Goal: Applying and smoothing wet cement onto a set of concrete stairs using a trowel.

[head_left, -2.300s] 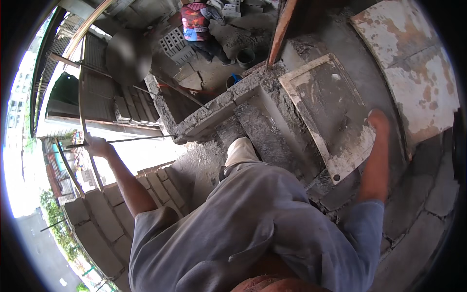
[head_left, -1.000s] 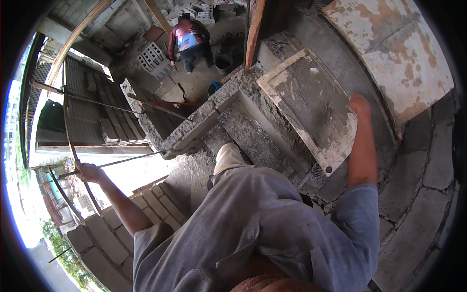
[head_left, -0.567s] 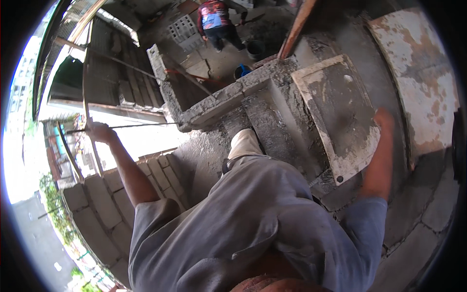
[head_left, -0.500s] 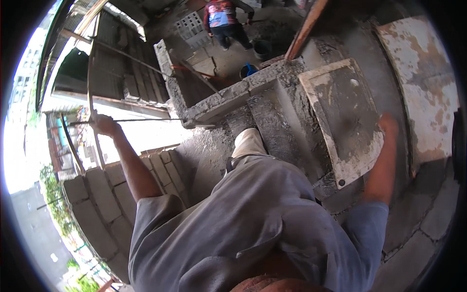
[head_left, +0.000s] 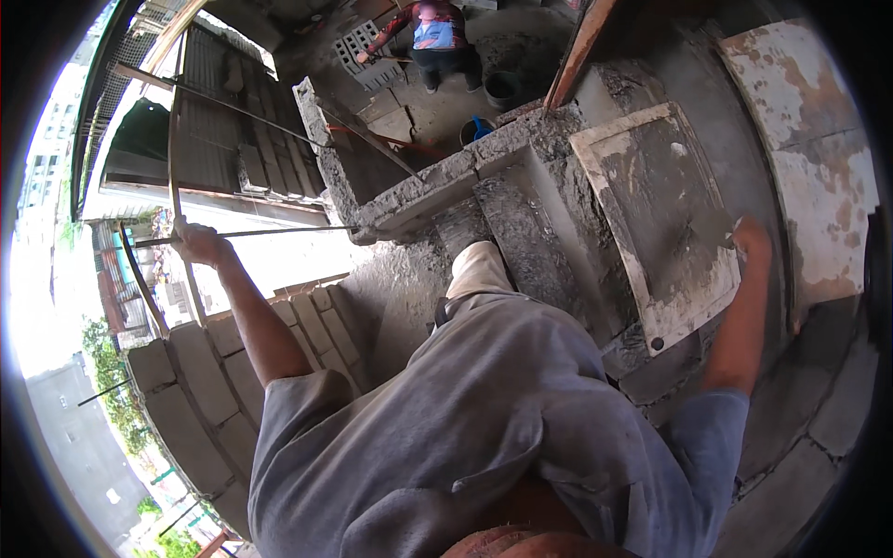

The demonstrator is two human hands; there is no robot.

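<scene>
At the left, my left hand (head_left: 199,245) is closed where a thin, dark metal rod (head_left: 288,229) crosses an upright pole (head_left: 174,144). Its fingers wrap round the rod, and the pole passes right by the knuckles. My right hand (head_left: 753,238) is closed at the right edge of a framed board (head_left: 690,314) smeared with wet grey mortar. Something small and pale shows at its fingertips, too little to name; whether the fingers grip the board's edge is hard to see. The board lies tilted on the rough concrete.
Below me, a light-coloured trouser leg or boot (head_left: 479,267) stands by a concrete ledge (head_left: 446,186). Beyond are a bent-over co-worker (head_left: 439,37), a hollow block (head_left: 367,51), a dark bucket (head_left: 502,88) and a slanting wooden post (head_left: 581,56). A block wall (head_left: 200,372) borders the left drop.
My right hand has shifted slightly outward along the board's edge, fingers now more visible. The co-worker has turned and reaches an arm to the hollow block. My left hand stays put.
</scene>
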